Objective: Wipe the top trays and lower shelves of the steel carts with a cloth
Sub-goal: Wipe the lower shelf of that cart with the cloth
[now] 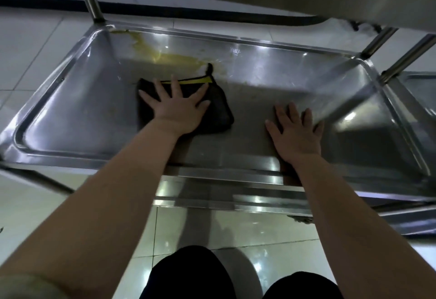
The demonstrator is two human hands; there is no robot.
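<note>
L hand (174, 107), fingers spread flat, presses my cloth (219, 110); yellow residue (169, 57) lies just beyond it, far-left.

The lower shelf (271, 74) is smooth, shiny steel with bright glints, dulled by a yellowish smear (174, 58) near its far-left corner. The cloth (219, 107) is dark, matt fabric with yellow trim. The floor tiles (247, 228) are pale and glossy.
</note>
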